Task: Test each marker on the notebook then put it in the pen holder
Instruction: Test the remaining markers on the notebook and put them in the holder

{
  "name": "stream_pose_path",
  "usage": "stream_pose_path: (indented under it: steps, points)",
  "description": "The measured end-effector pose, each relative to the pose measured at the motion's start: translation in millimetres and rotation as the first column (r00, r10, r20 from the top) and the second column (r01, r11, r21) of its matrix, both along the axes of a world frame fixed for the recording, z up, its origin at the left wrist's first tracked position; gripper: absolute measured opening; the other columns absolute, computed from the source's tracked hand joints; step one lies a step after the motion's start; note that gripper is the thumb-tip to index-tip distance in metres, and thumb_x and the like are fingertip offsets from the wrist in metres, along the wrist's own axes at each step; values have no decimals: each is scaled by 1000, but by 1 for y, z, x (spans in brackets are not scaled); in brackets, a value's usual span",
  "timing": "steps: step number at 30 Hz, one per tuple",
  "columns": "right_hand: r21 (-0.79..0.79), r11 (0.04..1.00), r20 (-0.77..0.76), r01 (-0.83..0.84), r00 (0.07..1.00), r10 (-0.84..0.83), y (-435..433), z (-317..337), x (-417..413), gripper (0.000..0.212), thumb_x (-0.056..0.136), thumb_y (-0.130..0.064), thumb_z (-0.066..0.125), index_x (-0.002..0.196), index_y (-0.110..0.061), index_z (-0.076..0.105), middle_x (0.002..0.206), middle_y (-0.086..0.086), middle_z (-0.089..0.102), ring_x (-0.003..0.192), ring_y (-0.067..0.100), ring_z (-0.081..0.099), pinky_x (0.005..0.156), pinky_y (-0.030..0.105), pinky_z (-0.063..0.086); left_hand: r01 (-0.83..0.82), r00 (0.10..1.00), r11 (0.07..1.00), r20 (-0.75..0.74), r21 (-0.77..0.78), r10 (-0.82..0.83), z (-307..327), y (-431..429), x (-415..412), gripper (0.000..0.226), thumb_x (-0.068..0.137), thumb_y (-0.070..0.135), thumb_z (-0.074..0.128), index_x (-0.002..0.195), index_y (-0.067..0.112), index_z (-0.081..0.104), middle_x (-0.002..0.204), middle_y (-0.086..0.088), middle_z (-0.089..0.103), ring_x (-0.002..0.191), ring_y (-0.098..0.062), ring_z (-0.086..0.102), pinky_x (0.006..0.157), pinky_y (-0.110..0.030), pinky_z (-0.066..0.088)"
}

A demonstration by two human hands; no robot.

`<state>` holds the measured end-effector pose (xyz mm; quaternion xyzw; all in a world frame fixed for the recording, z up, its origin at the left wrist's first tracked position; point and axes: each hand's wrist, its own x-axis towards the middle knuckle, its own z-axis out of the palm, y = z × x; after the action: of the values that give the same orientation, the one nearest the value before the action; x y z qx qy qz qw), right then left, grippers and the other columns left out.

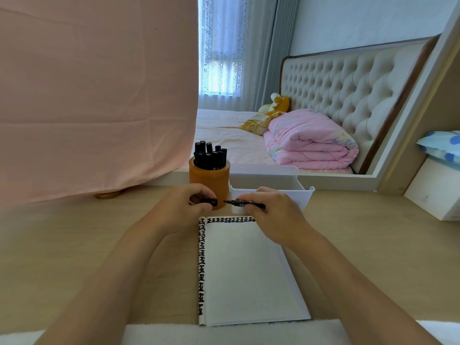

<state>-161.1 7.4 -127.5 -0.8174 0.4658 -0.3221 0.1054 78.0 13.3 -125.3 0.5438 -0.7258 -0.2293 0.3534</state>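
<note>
Pale wooden desk (74, 245) carries notebook (249, 270), orange pen holder (209, 181), white bin (268, 181); perhaps a brass base (108, 195).

Left hand (185, 207), right hand (273, 214) — curled, close

Desk top (99, 245) was pale wood-grain, matt and smooth. Notebook (249, 270) page was white matt paper, with black ink along its top and left edges. Pen holder (209, 183) looked amber-brown and smooth with a slight sheen; possibly wood, not certain. Stored markers (210, 155), marker (245, 203) and cap (210, 201) were black plastic, semi-gloss. Bin (266, 176) was white smooth plastic. Drape (94, 95) was pink matt cloth, creased. Headboard (343, 83) was tufted cream upholstery, framed in dark wood.
</note>
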Motion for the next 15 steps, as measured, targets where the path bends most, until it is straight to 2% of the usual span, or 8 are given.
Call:
stream_pose_path:
  steps: [9,15]
  points:
    - [-45,999,-39,-27,999,25,0,-2,1,26,98,-22,58,115,-36,73,86,-17,56,84,10,55,70,30,50,64,998,998,-4,-9,-64,4,2,-10,17,90,22,69,94,38,71,85,18,69,77,2,60,67,-9,42]
    - [-43,998,-24,-37,999,36,-1,-2,2,24,96,-22,60,113,-35,72,90,-15,60,85,9,57,74,33,52,68,997,997,25,-24,-67,6,3,-16,16,96,26,61,96,40,70,82,27,66,79,6,59,67,-13,41]
